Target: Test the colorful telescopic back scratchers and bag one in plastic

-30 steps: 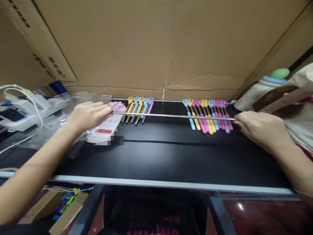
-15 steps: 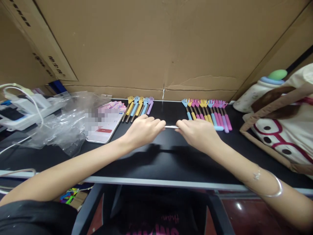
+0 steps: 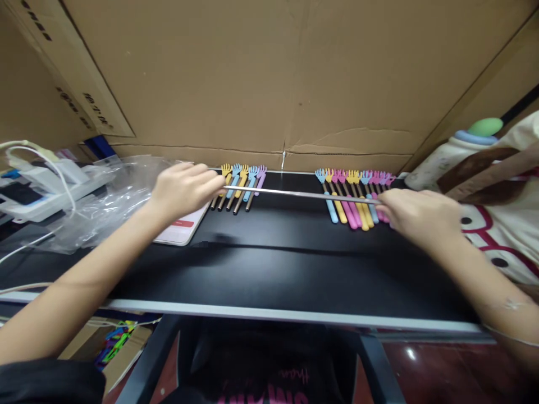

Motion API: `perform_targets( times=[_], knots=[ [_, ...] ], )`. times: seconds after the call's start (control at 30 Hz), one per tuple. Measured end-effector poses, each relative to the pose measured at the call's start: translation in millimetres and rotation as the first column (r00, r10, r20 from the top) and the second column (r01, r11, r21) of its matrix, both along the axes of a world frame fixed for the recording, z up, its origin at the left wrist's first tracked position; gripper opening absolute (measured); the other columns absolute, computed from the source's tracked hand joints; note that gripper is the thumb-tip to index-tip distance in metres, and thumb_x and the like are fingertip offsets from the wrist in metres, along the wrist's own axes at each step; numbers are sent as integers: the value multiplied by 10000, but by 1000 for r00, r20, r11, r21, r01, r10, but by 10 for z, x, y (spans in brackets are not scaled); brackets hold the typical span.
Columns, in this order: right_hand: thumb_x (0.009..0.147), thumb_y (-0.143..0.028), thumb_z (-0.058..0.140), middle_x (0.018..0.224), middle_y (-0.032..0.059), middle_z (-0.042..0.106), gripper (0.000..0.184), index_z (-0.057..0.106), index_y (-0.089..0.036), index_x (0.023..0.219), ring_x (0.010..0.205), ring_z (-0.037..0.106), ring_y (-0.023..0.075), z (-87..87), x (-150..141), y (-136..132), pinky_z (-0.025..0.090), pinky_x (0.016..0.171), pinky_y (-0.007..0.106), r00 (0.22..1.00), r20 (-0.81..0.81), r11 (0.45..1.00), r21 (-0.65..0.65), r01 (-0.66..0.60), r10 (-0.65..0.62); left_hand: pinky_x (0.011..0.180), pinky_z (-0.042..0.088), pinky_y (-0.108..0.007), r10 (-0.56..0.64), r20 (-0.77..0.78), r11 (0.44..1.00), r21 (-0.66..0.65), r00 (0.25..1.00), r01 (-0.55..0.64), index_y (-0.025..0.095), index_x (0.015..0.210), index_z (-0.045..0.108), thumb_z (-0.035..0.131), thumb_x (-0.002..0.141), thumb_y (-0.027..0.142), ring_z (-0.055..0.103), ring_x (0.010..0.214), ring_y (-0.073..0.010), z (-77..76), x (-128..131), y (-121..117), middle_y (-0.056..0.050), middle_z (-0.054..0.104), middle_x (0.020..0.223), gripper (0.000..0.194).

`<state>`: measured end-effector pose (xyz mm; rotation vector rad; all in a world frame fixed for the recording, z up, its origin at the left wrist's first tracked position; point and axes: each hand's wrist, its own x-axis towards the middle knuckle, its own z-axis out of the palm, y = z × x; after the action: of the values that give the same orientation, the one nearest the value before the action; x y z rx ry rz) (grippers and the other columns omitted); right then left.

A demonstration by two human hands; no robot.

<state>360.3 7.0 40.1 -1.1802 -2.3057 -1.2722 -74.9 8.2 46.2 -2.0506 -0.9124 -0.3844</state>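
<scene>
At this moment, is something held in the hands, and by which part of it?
A thin metal rod: the left hand grips it at one end of its visible length, the right hand at the other.

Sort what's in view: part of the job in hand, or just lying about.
In the job: metal rod, held by left hand and right hand; likely left row of hand-tipped sticks and right row.

Lying about, apparently: phone, clear plastic, power strip, bottle, cloth bag.
</scene>
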Motion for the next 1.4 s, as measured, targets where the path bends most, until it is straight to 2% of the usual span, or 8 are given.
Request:
perform_targets(
  times=[0.1, 0.2, 0.43, 0.77, 0.9, 1.13, 1.23, 1.4],
  knots=[
    [955, -491, 327, 632, 54, 660, 493, 639, -185, 728, 520, 488, 151, -5, 479, 71, 257, 482, 252, 997, 48, 996, 70, 49, -53, 550, 313, -296, 73, 10, 997, 32, 997, -74, 224, 714, 559, 405, 980, 357, 508, 631, -147, -14, -334, -12, 3, 577, 639, 334],
    [962, -441, 315, 627, 51, 648, 468, 631, -181, 734, 535, 506, 155, -15, 678, 58, 277, 486, 249, 999, 42, 992, 130, 7, -12, 541, 297, -304, 90, 33, 996, 22, 995, -91, 228, 711, 559, 411, 974, 376, 500, 644, -151, -23, -463, -55, -1, 551, 627, 337],
    [961, -374, 370, 651, 44, 645, 360, 605, -165, 787, 572, 551, 153, 13, 523, -46, 300, 482, 240, 996, 37, 991, 103, -86, 83, 531, 289, -276, 68, 111, 998, -5, 991, -68, 214, 820, 602, 361, 990, 381, 504, 671, -141, -93, -432, -34, 12, 584, 668, 339],
    [967, -446, 307, 749, 117, 658, 441, 620, -161, 841, 629, 537, 197, 272, 364, -12, 283, 531, 297, 973, -85, 976, -2, 216, -216, 572, 345, -284, 117, 213, 993, -24, 970, -114, 207, 865, 623, 373, 993, 358, 555, 729, -165, -136, -286, 8, 0, 684, 778, 319],
    [971, -471, 321, 775, 95, 674, 448, 624, -169, 836, 653, 555, 179, 247, 14, -40, 291, 547, 278, 991, -69, 992, -64, 107, -111, 550, 322, -283, 4, 224, 998, -58, 975, 10, 206, 824, 635, 366, 989, 373, 587, 720, -176, -173, 4, 23, -24, 682, 750, 357],
    [984, -397, 337, 563, 11, 579, 412, 561, -187, 708, 500, 478, 127, 9, -1160, -309, 146, 490, 289, 990, -77, 983, -131, -129, 119, 485, 236, -281, -223, 215, 969, -58, 951, 240, 185, 705, 576, 416, 981, 347, 538, 548, -131, -138, 1033, -224, 13, 590, 576, 357],
    [992, -379, 318, 518, 7, 547, 417, 555, -181, 711, 470, 463, 127, -11, -1306, -347, 125, 477, 288, 981, -98, 980, -97, -176, 167, 483, 225, -283, -241, 227, 963, -65, 944, 261, 178, 693, 550, 427, 980, 342, 524, 540, -125, -107, 1141, -265, 16, 582, 574, 353],
    [990, -403, 323, 555, 10, 601, 414, 582, -179, 756, 490, 510, 125, -25, -1222, -267, 150, 476, 274, 968, -144, 965, -138, -224, 204, 502, 260, -282, -229, 170, 967, -75, 958, 245, 182, 741, 566, 464, 963, 294, 541, 607, -133, -103, 1057, -250, 15, 590, 619, 269]
  ],
)
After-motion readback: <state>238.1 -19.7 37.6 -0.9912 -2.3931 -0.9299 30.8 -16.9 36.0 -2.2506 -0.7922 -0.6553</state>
